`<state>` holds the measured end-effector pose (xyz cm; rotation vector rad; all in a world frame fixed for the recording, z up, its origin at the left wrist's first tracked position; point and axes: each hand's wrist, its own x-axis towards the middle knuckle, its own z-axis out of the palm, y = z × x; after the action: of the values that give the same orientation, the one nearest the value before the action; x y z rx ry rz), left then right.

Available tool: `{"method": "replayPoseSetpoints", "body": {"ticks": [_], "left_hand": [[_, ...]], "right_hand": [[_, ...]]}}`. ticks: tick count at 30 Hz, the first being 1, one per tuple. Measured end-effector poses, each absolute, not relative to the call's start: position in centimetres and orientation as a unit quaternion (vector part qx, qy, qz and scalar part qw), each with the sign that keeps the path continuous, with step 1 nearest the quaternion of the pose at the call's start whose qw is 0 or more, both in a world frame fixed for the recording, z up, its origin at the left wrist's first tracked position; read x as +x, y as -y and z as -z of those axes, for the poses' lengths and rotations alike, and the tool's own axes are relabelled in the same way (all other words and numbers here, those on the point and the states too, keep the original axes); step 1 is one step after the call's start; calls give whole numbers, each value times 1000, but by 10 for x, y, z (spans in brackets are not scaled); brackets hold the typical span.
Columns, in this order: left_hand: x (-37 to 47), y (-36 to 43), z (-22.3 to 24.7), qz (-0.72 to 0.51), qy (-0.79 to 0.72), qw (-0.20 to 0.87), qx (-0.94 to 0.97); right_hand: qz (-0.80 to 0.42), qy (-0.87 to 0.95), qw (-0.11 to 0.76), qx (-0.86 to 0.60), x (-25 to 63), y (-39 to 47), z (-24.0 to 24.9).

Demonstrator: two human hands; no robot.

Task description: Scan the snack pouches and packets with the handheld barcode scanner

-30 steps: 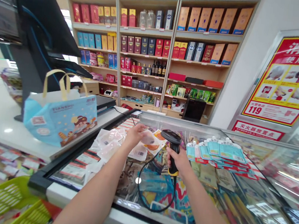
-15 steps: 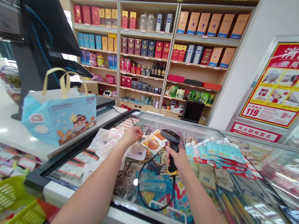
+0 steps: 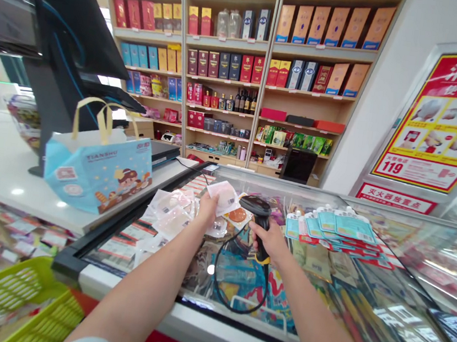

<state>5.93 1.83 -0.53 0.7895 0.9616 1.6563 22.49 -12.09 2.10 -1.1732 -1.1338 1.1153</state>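
lifted higher and tipped back since half a second ago: small clear packet [image 3: 224, 195], orange disc no longer facing up, pale side now toward the scanner head.

behind everything, tall wooden shelving [image 3: 264, 81] stacked with boxed liquor. black checkout monitor [image 3: 54, 33] on the white counter at left. glass-topped chest freezer [image 3: 321, 293] beneath both arms, frozen goods visible through the lid. blue paper gift bag [image 3: 97, 171] with yellow handles standing upright on the counter just beside the freezer edge. fan of teal pouches [image 3: 337, 231] lying on the glass to the right. loose pile of clear packets [image 3: 168, 216] on the glass to the left.

right hand [image 3: 270, 241] wrapped tight around the grip of the black handheld barcode scanner [image 3: 257, 213], coiled cable looping down over the glass. left hand [image 3: 208, 208] pinching the packet by its lower edge, held above the glass just left of the scanner head.

packet likely very light, floppy and slick; best pinched at a sealed edge, clear of the printed code, kept flat rather than crumpled.
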Motion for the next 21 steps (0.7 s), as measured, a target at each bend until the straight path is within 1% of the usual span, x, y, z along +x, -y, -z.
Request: {"method": "replayPoseSetpoints", "body": {"ticks": [5, 10, 15, 21], "left_hand": [[58, -22, 9, -674, -428, 449, 402], [55, -29, 13, -672, -445, 402, 434], [53, -33, 18, -668, -452, 376, 455], [52, -33, 19, -662, -440, 385, 470]], "right_hand": [[-486, 491, 497, -525, 227, 120, -17], [-493, 502, 477, -527, 226, 119, -11], [-493, 512, 473, -520, 224, 121, -13], [-500, 507, 464, -527, 223, 124, -16]]}}
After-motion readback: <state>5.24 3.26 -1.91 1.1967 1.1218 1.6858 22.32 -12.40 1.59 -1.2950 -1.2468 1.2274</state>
